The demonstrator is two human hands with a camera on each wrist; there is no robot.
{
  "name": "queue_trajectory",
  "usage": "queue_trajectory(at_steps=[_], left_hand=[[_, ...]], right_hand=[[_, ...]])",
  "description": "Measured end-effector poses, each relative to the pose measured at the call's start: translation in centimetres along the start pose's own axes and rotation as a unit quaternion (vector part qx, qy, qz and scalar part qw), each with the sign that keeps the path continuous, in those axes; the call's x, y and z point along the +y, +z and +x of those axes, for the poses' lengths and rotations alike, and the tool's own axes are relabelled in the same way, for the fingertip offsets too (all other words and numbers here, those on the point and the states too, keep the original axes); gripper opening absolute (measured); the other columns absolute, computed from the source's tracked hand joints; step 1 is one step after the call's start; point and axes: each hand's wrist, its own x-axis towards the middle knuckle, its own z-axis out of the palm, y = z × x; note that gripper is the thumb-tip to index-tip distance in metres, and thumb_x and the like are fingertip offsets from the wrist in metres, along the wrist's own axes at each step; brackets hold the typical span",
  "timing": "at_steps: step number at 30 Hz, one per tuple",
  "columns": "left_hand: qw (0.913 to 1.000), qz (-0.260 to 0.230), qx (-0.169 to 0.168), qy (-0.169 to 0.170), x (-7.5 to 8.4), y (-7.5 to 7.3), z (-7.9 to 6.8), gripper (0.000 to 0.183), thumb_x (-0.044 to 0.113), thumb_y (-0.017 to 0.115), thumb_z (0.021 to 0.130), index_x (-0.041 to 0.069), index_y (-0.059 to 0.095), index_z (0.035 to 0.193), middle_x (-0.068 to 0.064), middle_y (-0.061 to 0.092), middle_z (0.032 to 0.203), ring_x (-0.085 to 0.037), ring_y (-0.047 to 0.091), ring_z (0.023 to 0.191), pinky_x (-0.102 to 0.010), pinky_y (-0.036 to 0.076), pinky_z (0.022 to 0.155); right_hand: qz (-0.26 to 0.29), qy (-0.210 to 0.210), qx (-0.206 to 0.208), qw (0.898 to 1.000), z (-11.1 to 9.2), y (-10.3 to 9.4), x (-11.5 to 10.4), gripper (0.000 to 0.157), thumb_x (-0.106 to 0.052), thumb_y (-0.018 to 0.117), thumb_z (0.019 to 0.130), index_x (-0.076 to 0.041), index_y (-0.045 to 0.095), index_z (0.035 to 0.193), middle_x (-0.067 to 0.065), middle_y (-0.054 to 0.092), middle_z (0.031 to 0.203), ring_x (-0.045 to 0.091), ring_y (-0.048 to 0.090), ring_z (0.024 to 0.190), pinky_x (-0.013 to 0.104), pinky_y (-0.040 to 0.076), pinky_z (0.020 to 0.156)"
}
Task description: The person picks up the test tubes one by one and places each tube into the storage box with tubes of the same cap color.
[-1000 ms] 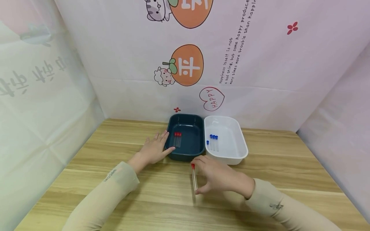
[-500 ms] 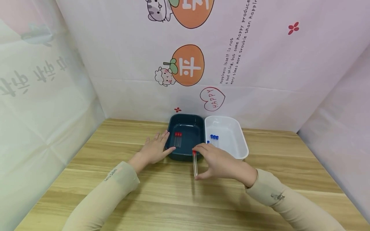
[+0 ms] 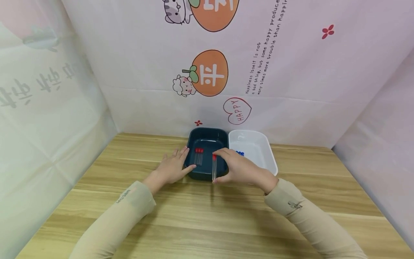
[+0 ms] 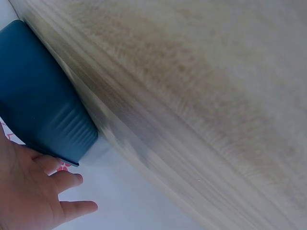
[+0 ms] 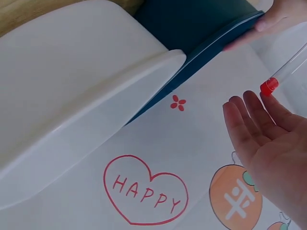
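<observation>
My right hand [image 3: 242,167] holds a clear test tube [image 3: 214,169] with a red cap, fingers at the cap and thumb at the lower end. The tube stands nearly vertical in the head view, overlapping the dark teal tray [image 3: 211,139]. In the right wrist view, the red cap [image 5: 269,86] shows right at a fingertip. Several red-capped tubes [image 3: 198,156] lie side by side inside the teal tray. My left hand [image 3: 171,169] rests at that tray's left rim with its fingers extended; the left wrist view shows its fingers [image 4: 72,181] spread beside the tray's outer wall.
A white tray [image 3: 262,156] stands against the teal tray's right side. Blue caps [image 3: 240,153] show in it, partly behind my right hand. Both trays sit on a wood-grain table [image 3: 181,223], close to a printed cloth backdrop [image 3: 145,108].
My right hand has carried the red-capped tube away from me, from over the table in front of the trays to over the teal tray. My left hand has stayed at the rim.
</observation>
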Motion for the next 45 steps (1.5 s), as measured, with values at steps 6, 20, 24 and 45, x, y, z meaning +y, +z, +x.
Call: queue_trajectory(at_steps=[6,20,24,45], left_hand=[[1.0000,0.001,0.003,-0.003,0.0,0.0,0.1,0.088,0.066,0.036,0.104,0.006,0.015,0.165,-0.011,0.013,0.170,-0.041,0.016,0.154,-0.072,0.016,0.115],[1.0000,-0.006,0.008,-0.002,-0.2,0.1,0.0,0.088,0.065,0.038,0.104,0.005,0.016,0.164,-0.013,0.014,0.170,-0.042,0.016,0.153,-0.072,0.017,0.115],[1.0000,-0.001,0.004,-0.004,-0.1,-0.1,-0.1,0.088,0.065,0.037,0.104,0.005,0.016,0.165,-0.012,0.013,0.170,-0.042,0.016,0.153,-0.072,0.017,0.115],[0.9999,0.000,0.013,0.006,0.0,-0.1,-0.2,0.086,0.063,0.038,0.105,0.003,0.018,0.164,-0.014,0.017,0.169,-0.045,0.018,0.152,-0.073,0.019,0.113]], right_hand=[[0.019,0.002,0.012,1.000,1.3,0.2,0.5,0.093,-0.047,0.087,0.081,-0.001,0.046,0.151,0.017,0.049,0.148,0.030,0.052,0.125,0.047,0.048,0.105],[0.035,0.051,0.000,0.998,4.1,1.5,1.6,0.092,-0.045,0.084,0.085,-0.002,0.041,0.155,0.021,0.045,0.153,0.035,0.047,0.135,0.051,0.042,0.111],[0.035,0.062,0.001,0.997,4.9,1.9,1.9,0.091,-0.045,0.083,0.086,-0.001,0.042,0.154,0.022,0.046,0.152,0.036,0.047,0.134,0.052,0.041,0.112],[-0.011,0.084,-0.009,0.996,8.6,4.1,2.8,0.092,-0.040,0.086,0.084,0.002,0.042,0.153,0.023,0.044,0.154,0.037,0.043,0.140,0.048,0.037,0.115]])
